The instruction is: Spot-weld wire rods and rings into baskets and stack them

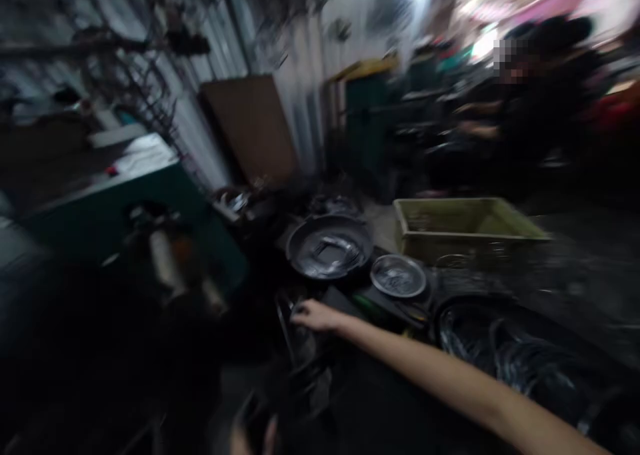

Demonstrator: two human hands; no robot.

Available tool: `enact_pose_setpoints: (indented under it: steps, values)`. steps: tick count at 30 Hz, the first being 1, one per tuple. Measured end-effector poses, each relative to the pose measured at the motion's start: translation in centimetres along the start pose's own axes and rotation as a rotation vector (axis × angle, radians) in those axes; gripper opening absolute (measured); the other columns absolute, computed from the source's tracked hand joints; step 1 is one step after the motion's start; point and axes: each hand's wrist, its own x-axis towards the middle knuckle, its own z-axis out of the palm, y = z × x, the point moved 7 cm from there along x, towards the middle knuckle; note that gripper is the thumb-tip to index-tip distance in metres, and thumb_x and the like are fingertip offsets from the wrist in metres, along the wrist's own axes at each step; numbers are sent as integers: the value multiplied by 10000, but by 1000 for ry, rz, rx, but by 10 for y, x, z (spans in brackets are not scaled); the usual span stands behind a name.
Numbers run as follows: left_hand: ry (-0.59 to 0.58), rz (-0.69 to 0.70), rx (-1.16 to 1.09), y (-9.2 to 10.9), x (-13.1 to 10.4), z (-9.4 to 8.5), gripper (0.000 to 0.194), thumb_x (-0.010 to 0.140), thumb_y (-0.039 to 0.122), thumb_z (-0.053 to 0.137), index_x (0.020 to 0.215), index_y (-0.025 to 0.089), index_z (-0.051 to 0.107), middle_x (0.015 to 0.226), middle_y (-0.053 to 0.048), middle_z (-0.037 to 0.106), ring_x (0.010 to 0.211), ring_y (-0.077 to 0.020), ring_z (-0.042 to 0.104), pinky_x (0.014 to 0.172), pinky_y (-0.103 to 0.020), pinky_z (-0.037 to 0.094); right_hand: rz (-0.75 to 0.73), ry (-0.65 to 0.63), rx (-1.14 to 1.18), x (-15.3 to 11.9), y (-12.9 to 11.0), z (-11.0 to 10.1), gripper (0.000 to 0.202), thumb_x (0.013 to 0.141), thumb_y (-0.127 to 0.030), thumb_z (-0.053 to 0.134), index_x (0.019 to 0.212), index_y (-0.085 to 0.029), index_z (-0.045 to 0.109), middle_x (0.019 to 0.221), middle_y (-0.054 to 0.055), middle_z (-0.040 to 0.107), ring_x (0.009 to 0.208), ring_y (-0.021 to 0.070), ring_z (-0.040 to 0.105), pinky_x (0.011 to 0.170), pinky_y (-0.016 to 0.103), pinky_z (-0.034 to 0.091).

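Note:
My right hand [316,316] reaches in from the lower right, its fingers curled down at a dark metal fixture [300,348] with a thin upright bar. Motion blur hides what the fingertips hold, if anything. Only part of my left hand [240,440] shows at the bottom edge, with a dark shape between thumb and fingers; blur keeps me from telling whether it is gripped. Beyond the right hand sits a wide round pan [300,245] with shiny metal pieces in it. A smaller round dish [423,283] of small metallic bits stands to its right.
A yellow-green rectangular bin [450,242] stands behind the dish. Coiled shiny strands fill a large dark container [443,328] at right. A green cabinet [165,188] with cloth on top is at left, a brown board [250,128] behind. Another person [545,102] sits at the far right.

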Motion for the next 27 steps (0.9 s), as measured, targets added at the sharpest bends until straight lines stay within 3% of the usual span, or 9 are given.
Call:
enact_pose_setpoints:
  steps: [2,4,7,10,13,18,21,24,27]
  values:
    - [-69,36,55,17,-28,3,595,820,297,585,1369,235,364,1375,-128,444,1283,-289,430,1040,-500,404,-4,-40,48,-4,-1,3,174,845,-227,535,871,-100,651,763,39,629,688,127,556,646,218,438]
    - [-215,114,67,32,-36,7,773,771,262,589,1443,180,214,1462,-176,312,1371,-328,296,1103,-537,304,-12,-119,96,-2,1,15,252,840,-342,554,910,-113,631,793,46,625,693,130,550,637,224,438]
    - [-347,71,24,29,-32,2,943,701,258,632,1464,199,83,1474,-180,281,1382,-332,261,1106,-544,277,-29,-166,184,0,7,33,459,731,-567,630,875,-132,605,702,25,582,582,115,501,516,218,397]
    - [-366,78,37,25,-35,4,1122,619,335,717,1463,210,-12,1470,-184,278,1384,-362,230,1101,-587,238,-20,-180,235,-9,12,47,550,669,-661,642,849,-145,580,632,3,545,524,102,470,475,216,373]
    - [-231,150,148,20,-39,17,1021,612,331,718,1430,253,112,1385,-156,373,1312,-360,335,1087,-614,211,-22,-156,241,-20,14,54,584,634,-692,655,836,-150,573,602,1,545,502,100,463,466,219,365]
    - [159,283,86,9,-38,25,810,604,253,669,1298,260,251,1038,-81,495,972,-268,519,841,-479,444,-17,-79,315,-24,17,62,608,644,-705,635,855,-140,562,554,-17,523,449,80,419,436,210,334]
    - [306,283,0,5,-27,10,824,615,257,672,1305,223,221,1005,-80,501,923,-245,520,817,-459,452,-7,-54,374,-13,4,65,605,622,-685,662,857,-136,568,602,-22,508,449,63,396,409,198,307]
    - [347,196,-99,2,-4,-12,814,652,270,672,1305,205,191,981,-65,517,898,-221,545,862,-468,455,18,-117,402,10,-20,72,599,583,-639,711,886,-143,570,634,-24,502,447,60,399,389,192,299]
    - [375,100,-105,-4,23,-36,651,640,337,708,1180,196,371,1015,-83,502,1040,-255,521,942,-472,445,38,-187,421,38,-45,77,519,599,-550,739,880,-155,556,605,-36,479,433,61,395,381,190,291]
